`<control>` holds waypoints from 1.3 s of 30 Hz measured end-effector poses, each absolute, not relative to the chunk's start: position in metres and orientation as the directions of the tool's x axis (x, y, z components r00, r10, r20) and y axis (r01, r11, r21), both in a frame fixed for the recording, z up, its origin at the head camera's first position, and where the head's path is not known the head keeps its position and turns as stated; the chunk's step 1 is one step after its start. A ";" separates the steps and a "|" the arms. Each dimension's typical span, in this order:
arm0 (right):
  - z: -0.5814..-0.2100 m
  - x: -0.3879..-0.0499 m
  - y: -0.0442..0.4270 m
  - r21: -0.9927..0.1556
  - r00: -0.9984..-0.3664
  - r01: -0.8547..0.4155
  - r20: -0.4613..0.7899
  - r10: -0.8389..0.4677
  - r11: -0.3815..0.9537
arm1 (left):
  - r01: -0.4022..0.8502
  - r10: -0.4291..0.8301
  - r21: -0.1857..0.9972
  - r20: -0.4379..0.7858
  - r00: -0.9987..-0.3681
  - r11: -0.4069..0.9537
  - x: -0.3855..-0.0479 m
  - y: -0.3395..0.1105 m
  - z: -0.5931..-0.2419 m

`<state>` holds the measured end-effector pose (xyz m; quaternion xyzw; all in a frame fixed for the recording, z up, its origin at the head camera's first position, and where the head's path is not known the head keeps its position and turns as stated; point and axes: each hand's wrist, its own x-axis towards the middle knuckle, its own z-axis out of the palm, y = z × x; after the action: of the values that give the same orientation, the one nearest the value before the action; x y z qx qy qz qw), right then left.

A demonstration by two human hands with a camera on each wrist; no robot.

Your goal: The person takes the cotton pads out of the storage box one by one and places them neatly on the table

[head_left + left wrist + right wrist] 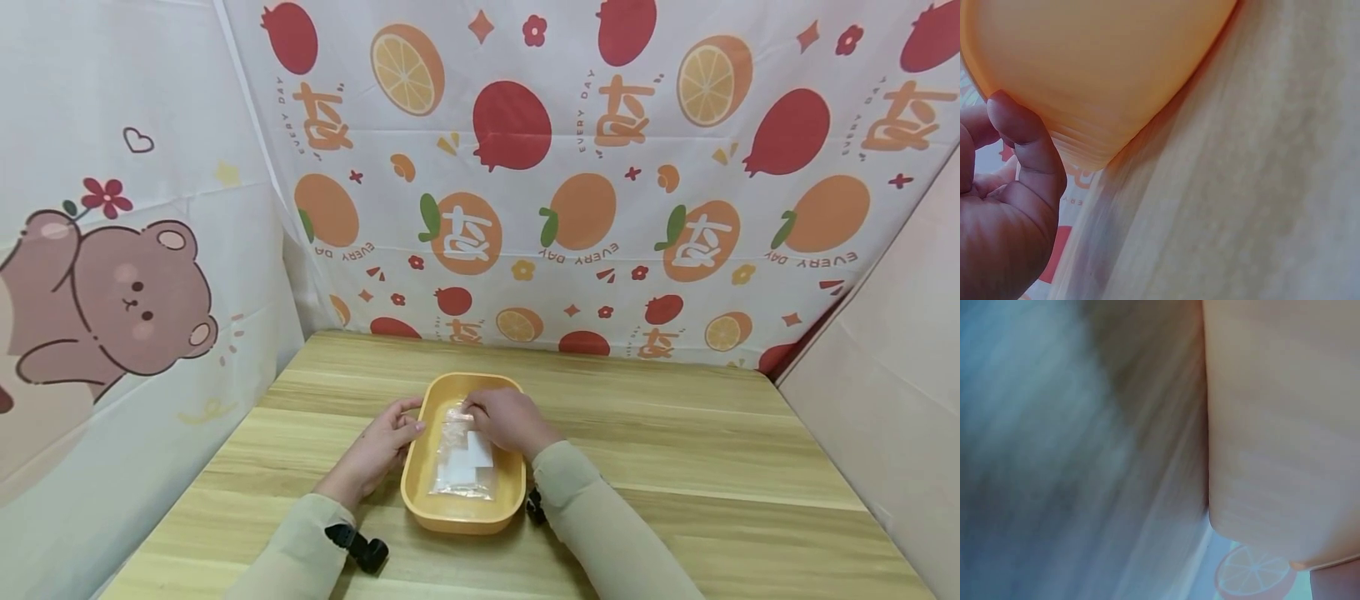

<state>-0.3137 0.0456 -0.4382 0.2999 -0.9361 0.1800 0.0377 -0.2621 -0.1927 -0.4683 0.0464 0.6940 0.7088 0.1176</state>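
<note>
A yellow tray (465, 527) stands on the wooden table, with a clear plastic bag (459, 475) holding white pieces lying in it. My left hand (384, 446) grips the tray's left rim; in the left wrist view the thumb of my left hand (1016, 181) presses on the edge of the tray (1104, 75). Reaching over the right side, my right hand (510, 417) pinches the far end of the bag with curled fingers. The right wrist view has the tray's outer wall (1279, 425) and only a sliver of my right hand (1337, 581) at the lower corner.
The wooden table (675, 467) extends around the tray. Behind it hangs a fruit-print cloth (510, 208), and a cloth with a bear print (135, 292) hangs at the left. A pale cloth (885, 375) borders the right side. Each wrist bears a black strap (360, 547).
</note>
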 end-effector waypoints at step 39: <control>-0.394 -0.292 0.106 -0.918 -0.884 -0.285 0.139 -0.447 0.276 | -0.085 0.249 0.996 -0.080 -0.965 -0.011 -0.258 -0.193 -0.471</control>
<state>-0.2922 0.1060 -0.3941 0.2299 -0.7956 0.5558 -0.0730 -0.2584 -0.1933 -0.4710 0.0592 0.6931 0.7087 0.1179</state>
